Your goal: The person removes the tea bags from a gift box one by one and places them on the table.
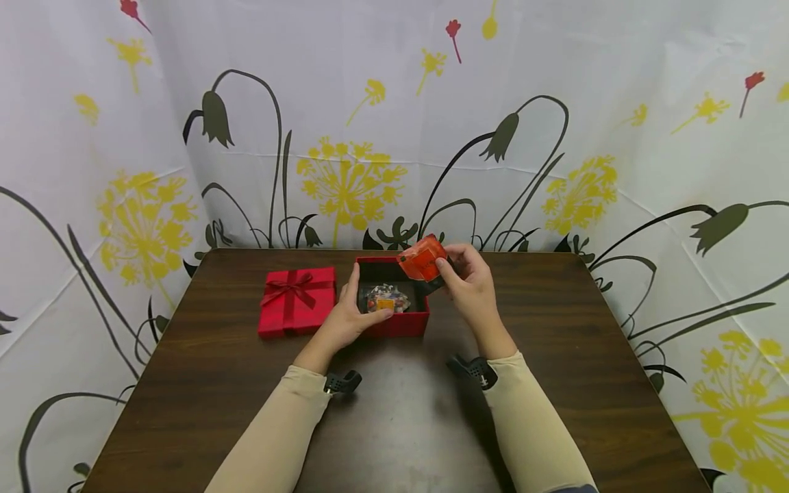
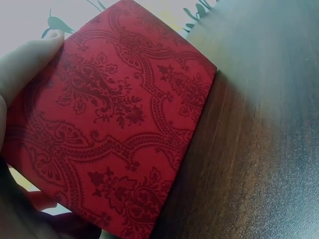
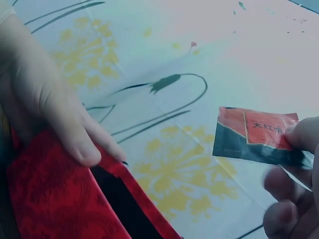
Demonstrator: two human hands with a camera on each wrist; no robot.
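Fingers [image 1: 459, 263] of the right hand [image 1: 470, 284] are pinching an orange packet [image 1: 422, 259], holding it just above the far right corner of the open red box [image 1: 401, 323]. Left hand [image 1: 348, 316] is gripping the box's near left side, thumb resting beside the wrapped sweets [image 1: 387, 299] inside. Its ribboned lid [image 1: 298, 299] is lying just left on the table [image 1: 555, 356].
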